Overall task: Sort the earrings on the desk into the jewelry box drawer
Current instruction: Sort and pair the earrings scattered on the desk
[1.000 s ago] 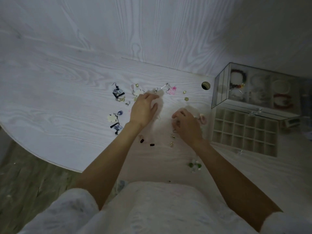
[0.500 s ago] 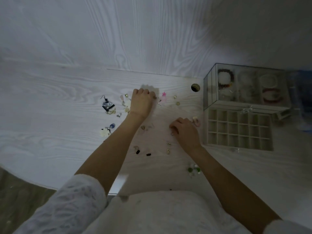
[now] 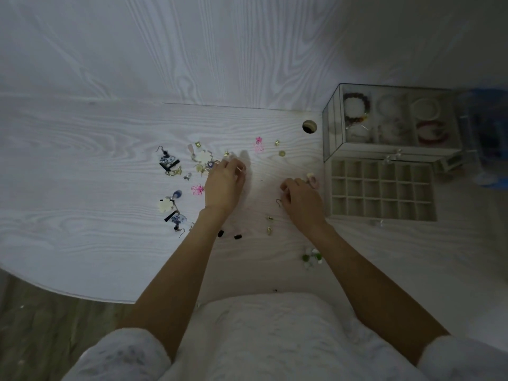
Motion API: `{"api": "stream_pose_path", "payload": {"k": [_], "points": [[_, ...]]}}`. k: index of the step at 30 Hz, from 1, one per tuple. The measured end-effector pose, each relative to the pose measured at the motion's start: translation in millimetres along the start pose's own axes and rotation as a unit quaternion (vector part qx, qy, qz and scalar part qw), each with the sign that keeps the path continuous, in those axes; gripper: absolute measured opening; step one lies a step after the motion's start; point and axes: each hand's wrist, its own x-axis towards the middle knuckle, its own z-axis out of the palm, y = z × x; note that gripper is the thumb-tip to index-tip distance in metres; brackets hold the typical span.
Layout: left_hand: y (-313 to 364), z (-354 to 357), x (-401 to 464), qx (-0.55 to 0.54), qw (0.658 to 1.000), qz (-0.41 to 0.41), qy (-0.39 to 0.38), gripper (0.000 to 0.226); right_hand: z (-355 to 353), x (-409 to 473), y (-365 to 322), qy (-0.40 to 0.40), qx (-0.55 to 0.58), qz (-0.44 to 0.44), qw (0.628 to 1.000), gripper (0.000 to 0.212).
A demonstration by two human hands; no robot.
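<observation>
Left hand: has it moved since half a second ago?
Yes. The left hand has drawn back toward the person: its fingers were level with the upper pink earring, and now sit short of it.

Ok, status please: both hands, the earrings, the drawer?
Left hand among scattered earrings, grip unclear. Right hand closed on hook earring. Drawer pulled out, compartments look empty, path clear.

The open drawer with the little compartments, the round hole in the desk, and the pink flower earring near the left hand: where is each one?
drawer (image 3: 380,188): head view, on its divider grid.
round hole (image 3: 309,126): head view, on its dark opening.
pink flower earring (image 3: 197,189): head view, on its petals.
</observation>
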Motion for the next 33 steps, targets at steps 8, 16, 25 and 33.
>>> {"api": "stream_pose_path", "payload": {"k": [8,16,25,33], "points": [[17.0,13.7,3.3,-0.010,0.994,0.066,-0.089,0.018,-8.1,4.6,-1.7,-0.014,0.006,0.060,0.998,0.024],[23.8,16.4,-6.2,0.000,0.991,0.025,-0.129,0.048,-3.1,2.7,-6.9,-0.052,0.025,0.061,0.996,0.039],[48.8,32.3,-13.3,-0.087,0.986,-0.012,-0.138,0.040,-0.8,8.3,-8.0,-0.020,0.051,0.087,0.995,0.024],[41.8,31.4,-20.7,-0.058,0.991,0.011,-0.120,0.043,-3.9,9.0,-5.8,-0.023,-0.013,0.058,0.998,0.029]]}}
